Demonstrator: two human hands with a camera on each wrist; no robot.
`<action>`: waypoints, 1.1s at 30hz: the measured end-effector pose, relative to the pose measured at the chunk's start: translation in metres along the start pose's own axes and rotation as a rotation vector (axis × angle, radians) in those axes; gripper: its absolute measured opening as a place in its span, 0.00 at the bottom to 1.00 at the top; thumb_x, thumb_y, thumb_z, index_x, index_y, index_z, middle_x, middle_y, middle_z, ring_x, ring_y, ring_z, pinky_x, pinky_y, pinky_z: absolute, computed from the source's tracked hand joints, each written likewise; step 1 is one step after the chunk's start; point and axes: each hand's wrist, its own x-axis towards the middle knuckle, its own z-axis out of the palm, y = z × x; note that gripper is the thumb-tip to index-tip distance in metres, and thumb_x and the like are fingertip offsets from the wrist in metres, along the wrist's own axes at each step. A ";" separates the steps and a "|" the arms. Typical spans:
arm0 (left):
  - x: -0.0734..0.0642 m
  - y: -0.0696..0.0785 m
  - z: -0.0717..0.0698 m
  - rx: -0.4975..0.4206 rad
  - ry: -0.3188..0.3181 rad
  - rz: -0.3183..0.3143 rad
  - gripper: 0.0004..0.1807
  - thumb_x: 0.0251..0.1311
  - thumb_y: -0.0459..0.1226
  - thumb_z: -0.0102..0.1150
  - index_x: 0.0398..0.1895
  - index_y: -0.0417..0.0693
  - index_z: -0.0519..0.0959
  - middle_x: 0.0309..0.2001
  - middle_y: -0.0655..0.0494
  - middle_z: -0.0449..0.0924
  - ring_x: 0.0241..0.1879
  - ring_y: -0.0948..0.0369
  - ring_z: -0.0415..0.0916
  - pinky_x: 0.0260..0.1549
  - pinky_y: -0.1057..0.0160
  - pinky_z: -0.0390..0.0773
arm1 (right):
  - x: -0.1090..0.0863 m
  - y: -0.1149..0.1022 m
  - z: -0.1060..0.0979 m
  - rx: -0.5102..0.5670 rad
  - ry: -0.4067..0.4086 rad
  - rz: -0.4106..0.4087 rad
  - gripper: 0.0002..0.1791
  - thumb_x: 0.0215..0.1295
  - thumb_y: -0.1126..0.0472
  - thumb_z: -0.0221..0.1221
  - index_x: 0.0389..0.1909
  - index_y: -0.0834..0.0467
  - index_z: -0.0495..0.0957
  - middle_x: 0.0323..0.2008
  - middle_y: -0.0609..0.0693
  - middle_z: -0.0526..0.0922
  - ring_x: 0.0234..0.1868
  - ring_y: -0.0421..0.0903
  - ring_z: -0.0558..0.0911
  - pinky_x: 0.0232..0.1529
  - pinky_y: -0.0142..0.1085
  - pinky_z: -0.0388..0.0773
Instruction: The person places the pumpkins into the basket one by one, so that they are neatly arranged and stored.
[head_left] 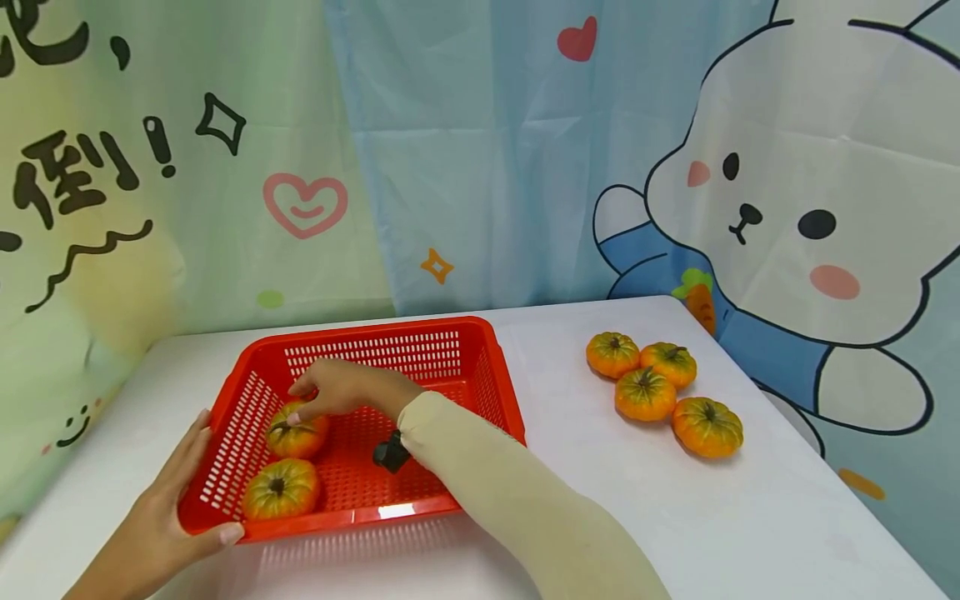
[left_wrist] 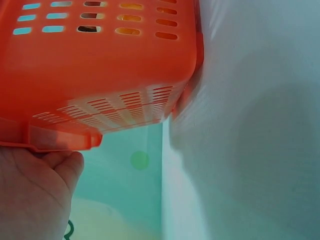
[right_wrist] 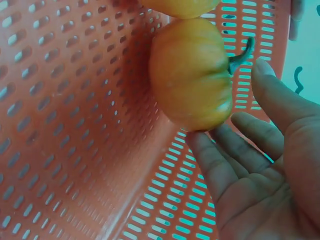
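Observation:
A red plastic basket [head_left: 360,521] with slotted walls stands on the white table, two small orange pumpkins inside at its left. My left hand [head_left: 161,508] holds the basket's near left corner, fingers along the left side and thumb at the front rim. Inside the basket my right hand [head_left: 330,390] is at the farther pumpkin [head_left: 300,437]. In the right wrist view, fingertips touch that pumpkin's [right_wrist: 192,75] side while the thumb stands apart near its curved stem. The nearer pumpkin [head_left: 281,490] lies beside it. The left wrist view shows the basket's outer wall [left_wrist: 100,65] with fingers at the rim.
Several more pumpkins [head_left: 645,394] sit grouped on the right part of the white table [head_left: 600,483]. A small black device [head_left: 391,452] is at the right wrist. Behind the table hangs a printed curtain [head_left: 480,167].

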 end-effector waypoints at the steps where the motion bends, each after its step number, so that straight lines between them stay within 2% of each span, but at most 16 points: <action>1: 0.000 0.000 0.000 0.002 0.000 -0.001 0.63 0.41 0.38 0.76 0.78 0.45 0.44 0.78 0.64 0.36 0.67 0.81 0.38 0.51 0.87 0.47 | 0.000 0.000 -0.001 0.001 0.009 -0.003 0.28 0.66 0.52 0.61 0.65 0.58 0.73 0.61 0.45 0.76 0.58 0.36 0.74 0.52 0.22 0.67; 3: 0.000 0.000 0.000 0.000 0.001 0.001 0.63 0.41 0.38 0.76 0.78 0.44 0.44 0.78 0.64 0.36 0.67 0.81 0.38 0.51 0.87 0.48 | -0.001 0.000 -0.002 -0.006 0.027 -0.024 0.25 0.68 0.53 0.59 0.63 0.61 0.74 0.57 0.48 0.79 0.51 0.36 0.76 0.47 0.21 0.68; 6: 0.000 0.000 -0.001 0.000 0.003 -0.003 0.63 0.41 0.38 0.76 0.78 0.44 0.44 0.78 0.64 0.36 0.67 0.81 0.38 0.51 0.87 0.48 | -0.004 0.001 -0.006 -0.001 0.072 -0.049 0.24 0.70 0.54 0.57 0.63 0.61 0.74 0.57 0.48 0.79 0.50 0.36 0.76 0.47 0.21 0.67; 9: 0.000 0.000 -0.001 -0.005 0.003 -0.004 0.63 0.41 0.38 0.76 0.78 0.44 0.44 0.78 0.64 0.35 0.67 0.81 0.37 0.51 0.87 0.47 | -0.008 0.003 -0.012 0.020 0.090 -0.065 0.23 0.72 0.55 0.55 0.64 0.60 0.73 0.58 0.48 0.78 0.54 0.36 0.76 0.50 0.22 0.67; 10: 0.000 0.000 -0.001 -0.005 0.002 -0.006 0.63 0.41 0.38 0.76 0.78 0.45 0.43 0.78 0.64 0.35 0.68 0.81 0.37 0.51 0.87 0.47 | -0.009 0.003 -0.013 0.042 0.104 -0.060 0.24 0.72 0.55 0.55 0.66 0.58 0.71 0.62 0.46 0.75 0.58 0.36 0.74 0.52 0.23 0.67; 16: 0.001 -0.001 0.000 -0.014 0.000 0.002 0.63 0.41 0.38 0.76 0.78 0.46 0.43 0.78 0.63 0.35 0.68 0.79 0.36 0.52 0.86 0.46 | -0.020 0.003 -0.023 0.097 0.147 -0.077 0.20 0.75 0.60 0.50 0.64 0.60 0.73 0.62 0.47 0.75 0.59 0.37 0.74 0.52 0.23 0.68; 22: -0.001 -0.002 -0.001 -0.013 0.009 0.005 0.64 0.40 0.37 0.76 0.78 0.46 0.43 0.78 0.63 0.36 0.67 0.80 0.38 0.51 0.87 0.49 | -0.036 -0.002 -0.033 0.178 0.140 -0.110 0.21 0.74 0.59 0.51 0.66 0.59 0.71 0.62 0.47 0.75 0.59 0.36 0.74 0.52 0.23 0.69; 28: 0.000 0.000 0.000 -0.018 0.013 0.031 0.64 0.39 0.37 0.77 0.78 0.44 0.44 0.78 0.62 0.36 0.69 0.79 0.37 0.52 0.87 0.48 | -0.056 0.001 -0.041 0.272 0.077 -0.130 0.21 0.70 0.61 0.57 0.63 0.60 0.74 0.59 0.50 0.78 0.56 0.37 0.76 0.49 0.24 0.71; 33: 0.000 -0.001 0.001 -0.001 0.010 0.007 0.64 0.40 0.37 0.76 0.78 0.46 0.43 0.78 0.64 0.36 0.67 0.81 0.38 0.50 0.87 0.48 | -0.073 0.005 -0.046 0.311 0.068 -0.157 0.22 0.69 0.60 0.58 0.62 0.59 0.75 0.58 0.48 0.79 0.55 0.35 0.76 0.49 0.25 0.72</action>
